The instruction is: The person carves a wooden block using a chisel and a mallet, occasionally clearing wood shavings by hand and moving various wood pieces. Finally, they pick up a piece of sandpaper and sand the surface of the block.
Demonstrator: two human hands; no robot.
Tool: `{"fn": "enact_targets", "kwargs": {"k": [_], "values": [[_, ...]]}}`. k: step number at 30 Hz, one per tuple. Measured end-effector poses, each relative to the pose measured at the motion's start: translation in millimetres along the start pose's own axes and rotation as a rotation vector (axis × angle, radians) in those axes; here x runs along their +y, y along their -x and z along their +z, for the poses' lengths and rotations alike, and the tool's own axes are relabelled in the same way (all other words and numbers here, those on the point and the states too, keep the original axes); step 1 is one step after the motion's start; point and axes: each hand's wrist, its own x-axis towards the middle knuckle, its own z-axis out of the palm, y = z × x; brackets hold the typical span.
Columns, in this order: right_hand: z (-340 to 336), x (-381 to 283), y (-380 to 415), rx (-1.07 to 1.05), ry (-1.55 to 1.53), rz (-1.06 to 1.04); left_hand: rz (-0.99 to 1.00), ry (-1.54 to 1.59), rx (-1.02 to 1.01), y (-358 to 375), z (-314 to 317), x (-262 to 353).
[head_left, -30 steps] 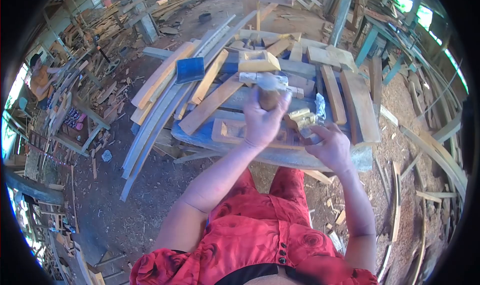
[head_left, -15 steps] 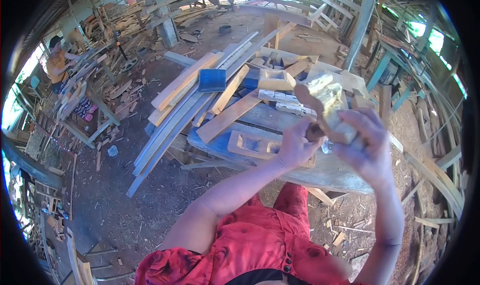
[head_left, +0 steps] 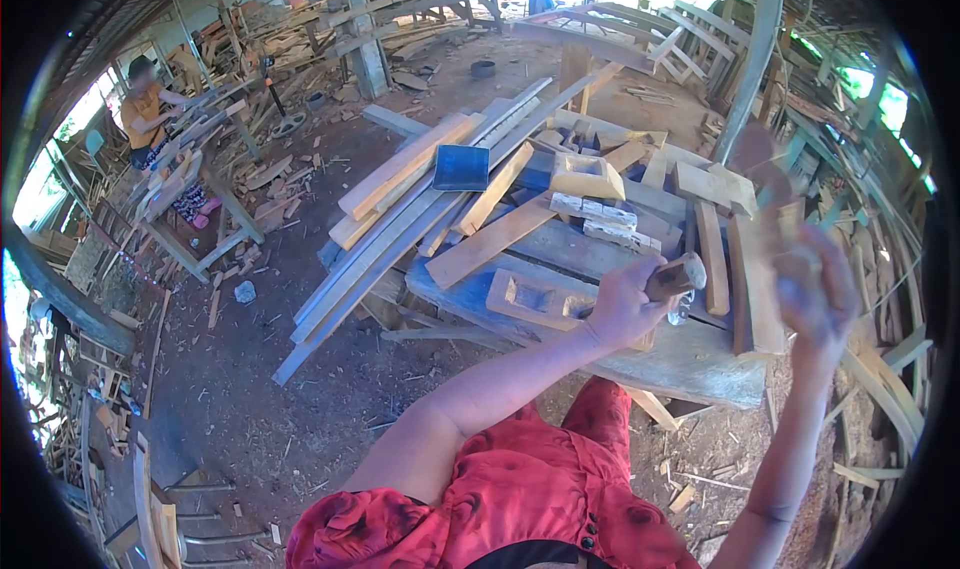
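My left hand [head_left: 628, 304] is closed around the thick wooden handle of a chisel [head_left: 678, 276], its butt end facing up. A shiny, clear-looking bit shows just below the handle; the blade itself I cannot make out. My right hand [head_left: 822, 287] is raised to the right, wrapped round a brown wooden mallet [head_left: 768, 174] smeared by motion. Beneath my left forearm lies a wooden block [head_left: 515, 297] with rectangular recesses cut in it, on the worn workbench [head_left: 700, 369]. Another recessed block [head_left: 585, 177] sits farther back.
Long planks [head_left: 380, 269] overhang the bench's left side, with a dark blue tray [head_left: 461, 168] on them. Upright-looking boards [head_left: 750, 289] lie at the bench's right. A post [head_left: 755, 59] stands behind. Another person [head_left: 150, 114] works at a far-left bench. Offcuts litter the floor.
My right hand and the mallet have swung away to the right from beside the chisel. My left hand still grips the chisel. The whole view has shifted slightly.
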Motion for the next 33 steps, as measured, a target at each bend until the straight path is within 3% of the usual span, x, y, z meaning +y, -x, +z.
{"fn": "enact_targets", "kwargs": {"k": [1,3,4,5,7,10,12,14,16,18,19,21,31,33], "values": [[2.5,1.6,1.9,-0.002,-0.001,0.003,-0.012,0.039,0.033,-0.3,-0.6,0.7],[14.2,8.1,5.4,0.238,-0.016,-0.136,-0.001,0.001,0.022,0.0,-0.4,0.0],[23.1,15.1,14.0,0.101,0.007,-0.030,0.009,-0.036,0.007,-0.4,0.6,0.7],[30.6,41.8,13.4,-0.133,0.212,-0.369,0.016,-0.034,0.004,0.1,1.1,2.4],[30.9,32.1,25.3,-0.140,-0.126,0.196,-0.033,0.004,-0.080,2.3,-2.7,4.7],[22.6,45.6,29.6,-0.072,-0.226,0.325,0.024,0.083,-0.024,-0.7,-14.0,3.2],[29.4,76.9,39.5,-0.071,-0.058,0.279,-0.026,0.179,0.169,-7.7,-32.7,2.8],[42.4,107.4,52.7,-0.105,0.217,0.164,-0.277,0.426,0.244,-10.9,-56.6,-21.4],[55.7,124.9,66.3,-0.123,0.325,0.103,-0.302,0.634,0.499,-20.4,-70.6,-27.6],[65.2,134.4,73.4,-0.229,0.614,0.092,-0.317,0.664,0.590,-17.4,-87.5,-29.2],[66.1,135.0,72.6,-0.221,0.610,0.099,-0.298,0.679,0.613,-16.9,-93.5,-27.5],[67.5,136.2,69.9,-0.308,0.672,0.175,-0.276,0.675,0.590,-18.5,-97.2,-21.4],[68.4,135.5,68.4,-0.305,0.700,0.193,-0.150,0.501,0.358,-20.1,-50.3,-11.9],[67.3,135.6,66.2,-0.336,0.722,0.192,-0.153,0.435,0.213,-16.8,-45.1,-6.3]]}}
